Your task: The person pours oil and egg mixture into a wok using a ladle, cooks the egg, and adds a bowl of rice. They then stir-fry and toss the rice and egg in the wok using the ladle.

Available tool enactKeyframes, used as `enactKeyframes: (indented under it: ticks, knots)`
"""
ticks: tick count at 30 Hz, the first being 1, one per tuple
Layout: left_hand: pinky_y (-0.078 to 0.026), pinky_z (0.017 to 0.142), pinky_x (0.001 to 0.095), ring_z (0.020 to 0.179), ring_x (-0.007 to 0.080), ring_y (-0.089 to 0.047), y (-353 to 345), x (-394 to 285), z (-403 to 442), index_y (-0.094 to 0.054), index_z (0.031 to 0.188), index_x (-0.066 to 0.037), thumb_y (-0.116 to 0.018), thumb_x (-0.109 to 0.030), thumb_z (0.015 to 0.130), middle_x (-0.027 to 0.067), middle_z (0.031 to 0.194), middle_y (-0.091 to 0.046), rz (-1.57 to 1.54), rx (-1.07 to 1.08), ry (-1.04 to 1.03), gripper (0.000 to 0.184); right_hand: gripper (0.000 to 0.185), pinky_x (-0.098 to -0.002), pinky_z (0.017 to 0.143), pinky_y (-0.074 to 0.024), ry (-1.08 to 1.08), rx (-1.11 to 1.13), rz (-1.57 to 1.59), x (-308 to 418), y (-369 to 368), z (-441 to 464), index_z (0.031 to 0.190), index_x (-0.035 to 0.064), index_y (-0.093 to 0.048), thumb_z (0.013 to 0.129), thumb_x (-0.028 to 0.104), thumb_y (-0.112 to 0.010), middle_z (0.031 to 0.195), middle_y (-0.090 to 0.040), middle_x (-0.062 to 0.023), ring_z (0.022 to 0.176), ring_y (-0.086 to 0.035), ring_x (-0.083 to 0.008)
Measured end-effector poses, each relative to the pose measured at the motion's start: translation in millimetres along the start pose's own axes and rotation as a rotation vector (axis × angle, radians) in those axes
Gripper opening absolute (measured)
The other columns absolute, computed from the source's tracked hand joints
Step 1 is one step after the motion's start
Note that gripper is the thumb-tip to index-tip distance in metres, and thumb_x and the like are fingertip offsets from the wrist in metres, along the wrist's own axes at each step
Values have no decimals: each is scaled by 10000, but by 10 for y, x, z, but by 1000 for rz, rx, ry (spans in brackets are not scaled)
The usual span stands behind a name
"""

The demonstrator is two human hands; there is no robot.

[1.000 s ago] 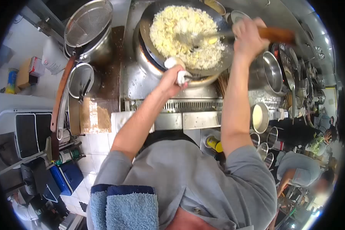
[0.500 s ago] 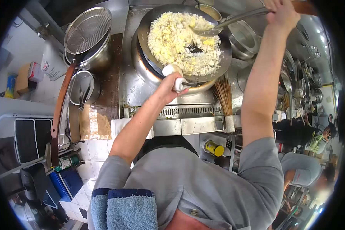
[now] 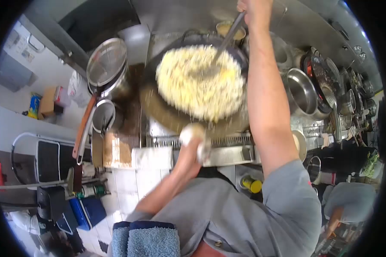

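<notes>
A dark wok (image 3: 158, 100) holds a wide layer of rice with yellow egg pieces (image 3: 193, 92), blurred by motion. At the wok's near edge my left hand (image 3: 191, 156) is closed round a white cloth (image 3: 192, 133) on the wok's handle. My right hand (image 3: 256, 12), partly cut off by the top of the view, grips the metal shaft of a long ladle (image 3: 229, 36). The ladle's bowl lies in the rice near the middle of the wok. Its wooden handle end is out of view.
To the left, a mesh strainer (image 3: 107, 62) rests on a pot beside a small metal container (image 3: 104, 116). A steel pot (image 3: 302, 92) stands at the right. A folded white cloth (image 3: 152, 158) lies on the front ledge. Another person (image 3: 349, 201) is at the lower right.
The wok has been pulled toward me and my left hand has come nearer my body. My right hand has swung left and the ladle is now in the rice's middle. The camera view has shifted.
</notes>
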State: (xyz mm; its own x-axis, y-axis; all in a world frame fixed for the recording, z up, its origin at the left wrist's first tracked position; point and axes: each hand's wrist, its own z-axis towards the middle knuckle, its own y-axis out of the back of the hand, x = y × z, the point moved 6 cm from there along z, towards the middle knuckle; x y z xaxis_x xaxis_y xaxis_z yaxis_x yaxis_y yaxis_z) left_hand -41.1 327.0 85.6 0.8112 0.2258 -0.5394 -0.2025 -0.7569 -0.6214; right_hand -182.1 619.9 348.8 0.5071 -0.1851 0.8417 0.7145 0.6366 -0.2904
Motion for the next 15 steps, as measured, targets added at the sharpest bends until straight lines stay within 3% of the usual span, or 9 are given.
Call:
enactKeyframes:
  ticks: [2,3,4,5,7,9,12,13,15]
  knots:
    - [-462,505,279,687,148,-572,-61,-33,-4,-475,1097,-145,-463,-161,883,38,884,-581,-43,6,-19,215,196,-279,346,-287,-6,78,80,284,136,6,625,111,-434,775,73,-554,487,-394,26,374,-391,-111]
    - [-445,492,269,667,148,-567,-60,-35,171,-514,1011,-135,-483,-160,870,37,842,-589,-115,38,8,146,207,-267,354,-281,3,75,39,423,228,-464,623,103,-443,763,50,-586,491,-387,28,381,-382,-96]
    - [-438,488,266,644,156,-554,-118,-197,450,-522,929,-126,-489,-161,862,29,762,-559,-6,-73,-31,83,222,-256,362,-275,15,76,4,508,254,-798,620,95,-451,751,27,-617,495,-380,29,387,-373,-82]
    - [-445,494,275,671,161,-557,-162,-251,759,-530,893,-113,-489,-157,859,33,718,-547,-45,123,-51,68,217,-242,353,-264,72,98,48,342,246,-967,603,104,-440,714,38,-615,481,-376,42,369,-368,-65]
    - [-462,505,301,692,158,-576,-32,-54,869,-508,1003,-92,-488,-188,873,43,826,-584,-12,113,-155,163,225,-214,344,-251,164,-109,-147,96,225,-777,589,104,-431,712,43,-609,467,-383,36,356,-372,-63]
    - [-472,503,308,733,167,-586,173,423,365,-495,1079,-109,-479,-198,867,42,885,-588,-59,-94,-122,231,198,-252,380,-289,58,-4,70,211,227,-292,563,80,-444,694,65,-592,483,-430,10,388,-396,-85]
    - [-459,475,308,709,181,-589,11,413,-288,-487,1100,-101,-461,-199,868,59,899,-589,101,-18,-99,254,224,-224,365,-274,50,109,271,766,395,-380,568,94,-417,703,50,-589,472,-411,17,378,-399,-75]
    - [-456,475,306,694,182,-585,-14,283,-113,-490,1089,-95,-460,-195,867,63,889,-588,100,-5,-106,246,245,-201,349,-257,54,145,312,897,447,-660,576,107,-401,712,37,-592,463,-391,27,366,-394,-65]
    - [-451,474,303,665,184,-576,-42,-87,603,-495,1067,-81,-457,-188,865,70,870,-587,89,11,-120,232,236,-200,350,-258,212,45,94,801,581,-1246,581,101,-403,722,34,-580,477,-408,20,370,-400,-62]
